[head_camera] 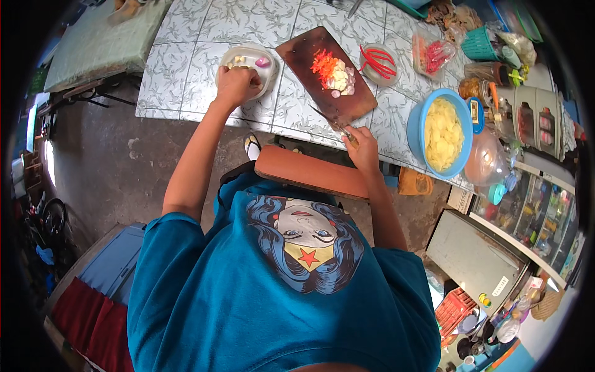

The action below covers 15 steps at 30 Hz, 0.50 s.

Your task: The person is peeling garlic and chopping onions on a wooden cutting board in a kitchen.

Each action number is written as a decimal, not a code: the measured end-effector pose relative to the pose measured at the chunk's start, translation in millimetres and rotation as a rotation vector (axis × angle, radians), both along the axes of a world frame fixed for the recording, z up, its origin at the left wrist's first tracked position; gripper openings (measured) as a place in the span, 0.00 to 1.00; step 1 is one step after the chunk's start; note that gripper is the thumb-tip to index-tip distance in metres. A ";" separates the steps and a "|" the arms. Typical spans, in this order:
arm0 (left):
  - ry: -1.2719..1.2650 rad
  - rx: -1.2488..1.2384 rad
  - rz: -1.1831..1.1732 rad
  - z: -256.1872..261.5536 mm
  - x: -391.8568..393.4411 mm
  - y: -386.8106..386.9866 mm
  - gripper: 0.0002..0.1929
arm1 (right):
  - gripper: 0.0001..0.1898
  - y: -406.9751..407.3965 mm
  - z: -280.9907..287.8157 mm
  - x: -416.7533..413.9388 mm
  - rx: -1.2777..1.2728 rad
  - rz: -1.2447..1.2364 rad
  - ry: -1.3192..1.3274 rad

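My left hand (pixel 238 85) reaches into a clear plastic container (pixel 273 69) with its fingers bent down. Beside the fingers lie a peeled shallot (pixel 262 62) and pale garlic cloves (pixel 240 59); whether the fingertips pinch anything is hidden. My right hand (pixel 364 149) grips the wooden handle of a knife (pixel 331 122), its blade pointing up and left over the near edge of a wooden chopping board (pixel 300 48). On the board sit chopped red chilli (pixel 324 63) and a heap of cut garlic (pixel 341 77) with shallot pieces (pixel 336 93).
Right of the board, a bowl (pixel 393 80) holds whole red chillies (pixel 379 62). A blue basin (pixel 416 137) of thin pale yellow slices stands near the tiled table's (pixel 241 28) front edge. Jars (pixel 475 88), a plastic bag (pixel 436 55) and a green basket (pixel 479 43) crowd the right side.
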<state>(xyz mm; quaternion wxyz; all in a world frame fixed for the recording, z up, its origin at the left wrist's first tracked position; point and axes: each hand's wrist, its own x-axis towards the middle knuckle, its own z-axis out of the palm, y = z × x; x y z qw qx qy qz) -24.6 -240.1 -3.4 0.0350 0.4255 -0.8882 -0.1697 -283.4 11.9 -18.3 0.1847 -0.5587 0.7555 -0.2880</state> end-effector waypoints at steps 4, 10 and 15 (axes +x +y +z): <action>0.083 0.092 0.022 1.0 4.4 -1.8 0.07 | 0.13 -1.8 -4.0 -2.4 0.008 0.047 0.012; 0.370 0.276 0.136 6.7 14.9 -3.6 0.10 | 0.09 -2.2 2.1 -5.7 0.100 0.072 -0.009; 0.449 0.098 0.187 11.4 26.9 4.1 0.12 | 0.10 -2.3 31.7 9.7 0.027 0.068 -0.115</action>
